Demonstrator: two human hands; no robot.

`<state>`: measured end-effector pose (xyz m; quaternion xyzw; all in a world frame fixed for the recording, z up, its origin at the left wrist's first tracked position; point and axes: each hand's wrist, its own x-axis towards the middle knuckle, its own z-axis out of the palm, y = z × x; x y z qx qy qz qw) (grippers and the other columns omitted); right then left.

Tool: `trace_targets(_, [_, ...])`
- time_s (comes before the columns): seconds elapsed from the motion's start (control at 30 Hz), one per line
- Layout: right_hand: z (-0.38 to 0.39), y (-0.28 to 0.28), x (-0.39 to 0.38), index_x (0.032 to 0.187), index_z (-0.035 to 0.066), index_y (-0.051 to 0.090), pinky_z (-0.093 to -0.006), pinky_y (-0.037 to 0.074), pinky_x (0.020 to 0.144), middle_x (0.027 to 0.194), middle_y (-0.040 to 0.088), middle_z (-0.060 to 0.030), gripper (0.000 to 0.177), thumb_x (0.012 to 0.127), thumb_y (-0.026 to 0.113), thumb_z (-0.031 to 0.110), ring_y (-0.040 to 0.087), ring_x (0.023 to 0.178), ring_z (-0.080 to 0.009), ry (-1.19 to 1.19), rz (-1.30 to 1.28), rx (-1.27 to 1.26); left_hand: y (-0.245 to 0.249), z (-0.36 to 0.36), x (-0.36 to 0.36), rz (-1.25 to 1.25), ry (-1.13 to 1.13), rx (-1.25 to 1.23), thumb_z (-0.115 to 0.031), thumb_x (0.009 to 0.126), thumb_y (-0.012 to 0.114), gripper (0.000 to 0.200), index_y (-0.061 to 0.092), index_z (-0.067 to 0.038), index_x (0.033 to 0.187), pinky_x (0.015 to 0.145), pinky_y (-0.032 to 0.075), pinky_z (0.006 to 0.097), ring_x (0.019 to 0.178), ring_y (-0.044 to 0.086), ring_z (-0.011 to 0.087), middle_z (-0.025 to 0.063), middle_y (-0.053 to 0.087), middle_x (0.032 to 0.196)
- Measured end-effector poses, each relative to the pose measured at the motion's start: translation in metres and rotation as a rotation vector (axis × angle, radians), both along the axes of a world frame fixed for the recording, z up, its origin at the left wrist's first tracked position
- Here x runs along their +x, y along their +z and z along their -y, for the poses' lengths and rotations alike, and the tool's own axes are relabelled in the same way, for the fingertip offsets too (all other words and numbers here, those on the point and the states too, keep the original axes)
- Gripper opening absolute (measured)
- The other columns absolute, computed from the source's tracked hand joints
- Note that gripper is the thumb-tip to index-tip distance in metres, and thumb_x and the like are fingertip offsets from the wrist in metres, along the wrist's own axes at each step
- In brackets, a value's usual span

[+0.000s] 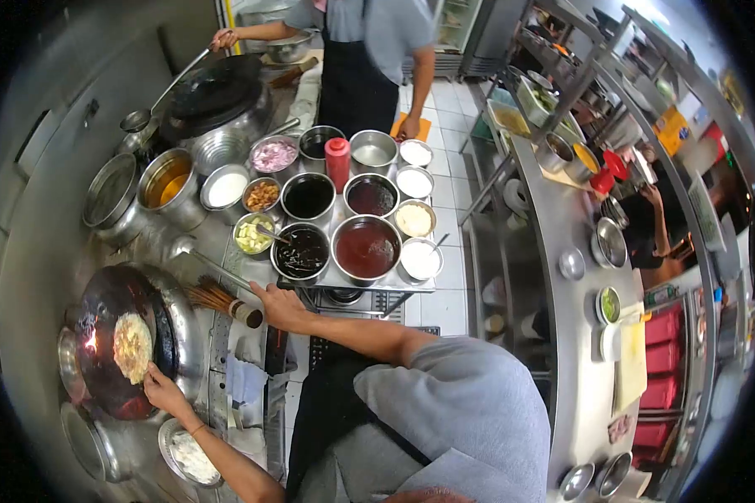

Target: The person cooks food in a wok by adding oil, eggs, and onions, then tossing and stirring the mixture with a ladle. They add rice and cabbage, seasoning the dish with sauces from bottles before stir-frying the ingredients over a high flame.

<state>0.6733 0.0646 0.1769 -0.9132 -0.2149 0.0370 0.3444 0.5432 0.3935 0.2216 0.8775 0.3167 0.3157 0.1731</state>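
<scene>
My left hand point(167, 391) reaches over the dark wok point(101, 377), fingers pinched at the lower edge of a flat, browned omelette point(132, 348). Whether the fingertips grip that edge firmly is hard to see. An orange glow shows on the wok's left side. My right hand point(282, 307) is wrapped round the handle end of a long metal ladle point(218, 268), whose bowl lies up and left, above the wok's rim. Just below that handle rests a bamboo wok brush point(214, 298). A bowl of white food point(191, 457) sits beside my left forearm.
Metal pots of dark sauce point(366, 248), a red squeeze bottle point(337, 164) and several ingredient bowls crowd the stand ahead. A co-worker point(361, 67) stands beyond, one hand on a utensil over a second wok point(214, 96). A steel counter point(575, 335) runs along the right.
</scene>
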Motion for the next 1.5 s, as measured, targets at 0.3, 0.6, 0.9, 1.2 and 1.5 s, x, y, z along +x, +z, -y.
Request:
trace_targets(0.3, [0.021, 0.008, -0.027, 0.092, 0.001, 0.062, -0.0455, 0.043, 0.066, 0.078, 0.056, -0.0189, 0.023, 0.07, 0.056, -0.001, 0.055, 0.077, -0.0364, 0.131, 0.476, 0.034, 0.039, 0.1, -0.05, 0.039, -0.096, 0.154, -0.021, 0.086, 0.063, 0.042, 0.056, 0.002, 0.121, 0.1, 0.038, 0.043, 0.117, 0.051, 0.0348, 0.0205, 0.057, 0.123])
trace_targets(0.6, [0.048, -0.07, -0.093, 0.098, 0.003, 0.068, -0.0482, 0.05, 0.074, 0.087, 0.066, -0.022, 0.025, 0.08, 0.064, 0.02, 0.064, 0.084, -0.0402, 0.653, -0.319, -0.414, -0.011, 0.183, -0.162, -0.194, -0.43, -0.759, -0.016, 0.089, 0.058, 0.022, 0.065, -0.001, 0.104, 0.08, 0.051, 0.038, 0.091, 0.064, 0.0351, 0.02, 0.066, 0.098])
trace_targets(0.9, [0.007, -0.188, -0.013, 0.093, 0.002, 0.067, -0.0476, 0.05, 0.084, 0.097, 0.067, -0.0213, 0.032, 0.078, 0.055, 0.027, 0.063, 0.092, -0.0399, 1.05, -0.138, -0.71, -0.02, 0.2, -0.212, -0.064, -0.074, -0.788, -0.01, 0.086, 0.061, 0.019, 0.066, 0.0, 0.101, 0.082, 0.05, 0.0404, 0.094, 0.063, 0.036, 0.0191, 0.067, 0.098])
trace_targets(1.2, [-0.034, -0.23, 0.004, 0.1, 0.008, 0.066, -0.0462, 0.053, 0.072, 0.09, 0.068, -0.0172, 0.032, 0.083, 0.056, 0.034, 0.065, 0.086, -0.0317, 0.949, -0.386, -0.575, 0.067, 0.068, -0.03, 0.191, 0.204, 0.113, -0.023, 0.089, 0.06, 0.023, 0.065, -0.002, 0.097, 0.081, 0.041, 0.0502, 0.098, 0.057, 0.0348, 0.0182, 0.062, 0.099])
trace_targets(1.5, [-0.056, -0.247, 0.007, 0.111, 0.017, 0.055, -0.0395, 0.048, 0.06, 0.081, 0.056, -0.0027, 0.032, 0.088, 0.059, 0.039, 0.056, 0.07, -0.0199, -0.088, -1.436, 0.459, 0.088, 0.095, -0.014, 0.081, 0.084, -0.097, -0.026, 0.091, 0.058, 0.027, 0.066, -0.001, 0.083, 0.069, 0.046, 0.0488, 0.08, 0.059, 0.0389, 0.0209, 0.064, 0.08])
